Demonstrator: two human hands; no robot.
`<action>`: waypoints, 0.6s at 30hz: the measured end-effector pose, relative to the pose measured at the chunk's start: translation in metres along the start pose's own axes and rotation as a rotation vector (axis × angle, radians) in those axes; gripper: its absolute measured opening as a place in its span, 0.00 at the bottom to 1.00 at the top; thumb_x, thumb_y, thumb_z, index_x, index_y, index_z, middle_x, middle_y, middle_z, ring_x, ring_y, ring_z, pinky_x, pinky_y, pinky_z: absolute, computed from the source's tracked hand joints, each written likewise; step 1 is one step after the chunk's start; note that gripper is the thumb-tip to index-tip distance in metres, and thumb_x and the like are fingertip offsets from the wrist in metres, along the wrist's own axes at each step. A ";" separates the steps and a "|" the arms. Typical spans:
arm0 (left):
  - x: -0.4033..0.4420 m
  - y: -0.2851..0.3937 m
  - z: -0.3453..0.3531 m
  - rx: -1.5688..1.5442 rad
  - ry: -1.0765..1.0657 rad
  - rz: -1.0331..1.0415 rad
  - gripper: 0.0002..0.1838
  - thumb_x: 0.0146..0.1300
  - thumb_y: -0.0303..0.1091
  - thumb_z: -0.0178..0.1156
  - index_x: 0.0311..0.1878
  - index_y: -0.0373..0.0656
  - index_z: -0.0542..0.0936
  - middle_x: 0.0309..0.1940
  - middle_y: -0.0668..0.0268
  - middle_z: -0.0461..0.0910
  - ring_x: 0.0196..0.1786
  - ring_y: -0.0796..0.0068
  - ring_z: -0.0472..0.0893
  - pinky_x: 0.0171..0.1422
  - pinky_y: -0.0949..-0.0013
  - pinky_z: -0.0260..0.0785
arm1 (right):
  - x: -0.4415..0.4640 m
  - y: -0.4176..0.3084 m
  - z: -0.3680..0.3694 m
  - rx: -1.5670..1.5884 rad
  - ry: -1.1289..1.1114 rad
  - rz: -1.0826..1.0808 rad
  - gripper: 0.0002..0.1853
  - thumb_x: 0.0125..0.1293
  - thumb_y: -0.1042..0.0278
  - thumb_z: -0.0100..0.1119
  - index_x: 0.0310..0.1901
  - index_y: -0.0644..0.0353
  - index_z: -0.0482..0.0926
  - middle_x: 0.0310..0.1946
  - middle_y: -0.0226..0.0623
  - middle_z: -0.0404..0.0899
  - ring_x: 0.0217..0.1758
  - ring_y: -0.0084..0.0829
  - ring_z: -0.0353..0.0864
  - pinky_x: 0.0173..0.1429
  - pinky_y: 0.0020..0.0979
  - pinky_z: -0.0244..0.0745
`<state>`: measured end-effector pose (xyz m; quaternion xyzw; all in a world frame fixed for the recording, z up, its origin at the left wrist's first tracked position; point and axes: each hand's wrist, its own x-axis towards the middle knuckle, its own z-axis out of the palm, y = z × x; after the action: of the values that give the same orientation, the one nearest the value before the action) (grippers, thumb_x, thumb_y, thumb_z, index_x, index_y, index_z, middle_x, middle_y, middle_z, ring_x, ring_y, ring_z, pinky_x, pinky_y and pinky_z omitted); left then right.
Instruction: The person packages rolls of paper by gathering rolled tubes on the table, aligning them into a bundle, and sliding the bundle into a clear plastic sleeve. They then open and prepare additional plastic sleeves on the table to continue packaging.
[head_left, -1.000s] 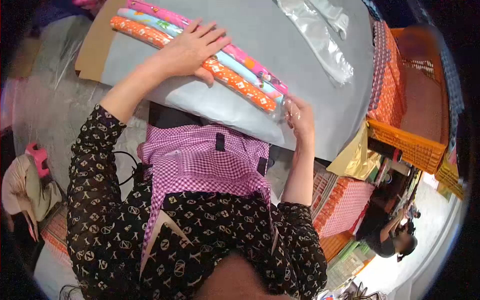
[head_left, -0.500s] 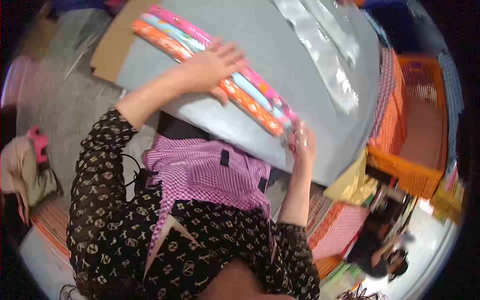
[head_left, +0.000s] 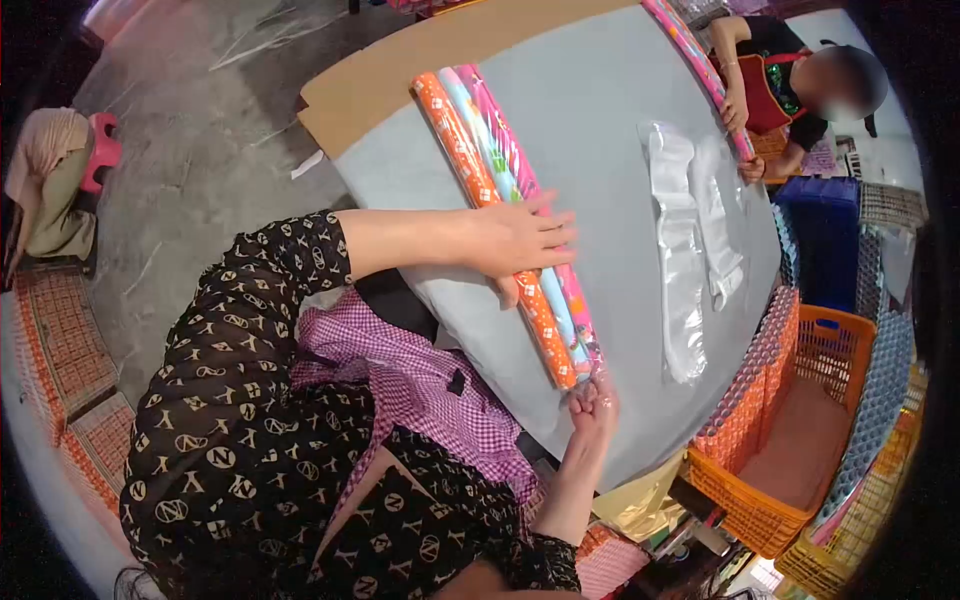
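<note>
Three rolls of patterned wrapping paper lie side by side on the grey table: an orange roll [head_left: 455,135], a light blue roll [head_left: 478,125] and a pink roll [head_left: 503,130]. Shiny clear film shows around them. My left hand [head_left: 515,240] rests flat across the middle of the rolls, fingers spread, thumb along the orange one. At their near end, my right hand [head_left: 594,408] is closed, its fingers pinching the clear plastic wrapper [head_left: 596,375] that sticks out past the roll ends.
Empty clear plastic sleeves [head_left: 680,250] lie on the grey table [head_left: 610,130]. Across it, a co-worker [head_left: 775,85] handles another pink roll [head_left: 690,50]. Orange crates [head_left: 760,515] stand at the right. A pink stool [head_left: 101,150] with a seated person is at far left.
The view has swung, bringing the co-worker into sight and standing the rolls more upright in the picture. Both hands keep their places on the rolls.
</note>
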<state>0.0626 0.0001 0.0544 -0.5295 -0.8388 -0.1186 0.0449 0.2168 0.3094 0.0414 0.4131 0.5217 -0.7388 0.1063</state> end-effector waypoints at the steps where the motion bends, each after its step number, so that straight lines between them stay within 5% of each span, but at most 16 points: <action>1: 0.000 0.000 -0.001 0.019 -0.014 0.005 0.54 0.41 0.69 0.63 0.67 0.41 0.65 0.68 0.54 0.63 0.73 0.54 0.57 0.75 0.42 0.44 | 0.001 0.000 0.001 -0.011 0.038 0.002 0.09 0.65 0.64 0.59 0.28 0.51 0.71 0.10 0.18 0.58 0.09 0.16 0.52 0.13 0.22 0.46; 14: 0.000 -0.002 0.007 -0.039 0.046 0.000 0.53 0.41 0.68 0.64 0.66 0.40 0.65 0.68 0.55 0.62 0.74 0.54 0.56 0.76 0.42 0.44 | -0.002 -0.011 0.026 0.234 0.211 0.194 0.09 0.67 0.66 0.57 0.28 0.49 0.71 0.10 0.18 0.60 0.09 0.15 0.52 0.13 0.21 0.46; 18: 0.000 -0.002 0.007 -0.038 0.035 0.003 0.53 0.41 0.67 0.64 0.66 0.40 0.65 0.68 0.55 0.62 0.74 0.54 0.56 0.76 0.42 0.44 | 0.001 -0.002 -0.003 0.144 -0.009 0.112 0.09 0.67 0.66 0.57 0.28 0.50 0.71 0.11 0.18 0.60 0.08 0.15 0.52 0.13 0.20 0.46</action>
<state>0.0614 0.0006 0.0477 -0.5293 -0.8347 -0.1439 0.0496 0.2165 0.3130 0.0422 0.4447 0.4427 -0.7694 0.1197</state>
